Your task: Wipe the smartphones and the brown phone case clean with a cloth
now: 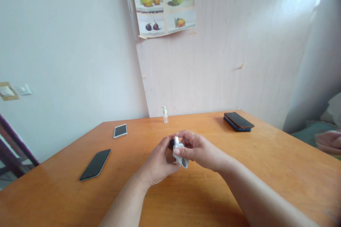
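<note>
Both my hands meet over the middle of the orange-brown wooden table (213, 191). Gripped in my left hand (160, 161) is what looks like a phone (176, 140), seen nearly end-on, with a dark face and a silver edge. Most of it is hidden by fingers. My right hand (199, 149) pinches a crumpled white-grey cloth (183, 159) against the phone, thumb on the near side and fingers curled over the top. The cloth's loose end hangs below the right thumb.
On the left lie a black phone (96, 165) and a white-framed phone (120, 131). A small clear pump bottle (165, 116) stands at the back edge. Stacked dark phones or tablets (238, 121) lie back right. A fruit poster (165, 10) hangs on the wall.
</note>
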The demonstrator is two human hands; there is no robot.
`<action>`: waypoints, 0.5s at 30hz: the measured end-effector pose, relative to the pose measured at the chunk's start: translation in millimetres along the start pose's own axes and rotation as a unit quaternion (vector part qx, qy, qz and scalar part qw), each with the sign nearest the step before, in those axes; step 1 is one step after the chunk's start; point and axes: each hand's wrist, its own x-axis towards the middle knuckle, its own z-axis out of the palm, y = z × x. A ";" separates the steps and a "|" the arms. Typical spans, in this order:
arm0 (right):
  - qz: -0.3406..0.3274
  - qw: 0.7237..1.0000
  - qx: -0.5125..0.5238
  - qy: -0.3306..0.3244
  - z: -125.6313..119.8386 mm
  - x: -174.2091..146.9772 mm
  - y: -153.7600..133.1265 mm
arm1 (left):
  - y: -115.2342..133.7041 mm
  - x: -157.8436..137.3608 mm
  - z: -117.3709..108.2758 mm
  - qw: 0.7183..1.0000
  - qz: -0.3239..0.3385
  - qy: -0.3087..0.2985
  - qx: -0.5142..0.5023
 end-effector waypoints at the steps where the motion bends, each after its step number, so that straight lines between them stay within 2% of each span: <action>1: -0.007 1.000 0.000 0.011 0.3 1.2 1.8 | 0.8 0.2 0.3 1.000 0.004 -0.002 -0.003; 8: -0.017 0.998 -0.004 0.068 2.0 6.0 6.2 | 8.4 0.8 4.9 1.000 0.007 -0.006 -0.011; 15: 0.005 0.992 -0.045 0.122 4.3 6.5 2.5 | 8.3 -0.1 3.1 1.000 0.008 -0.018 0.012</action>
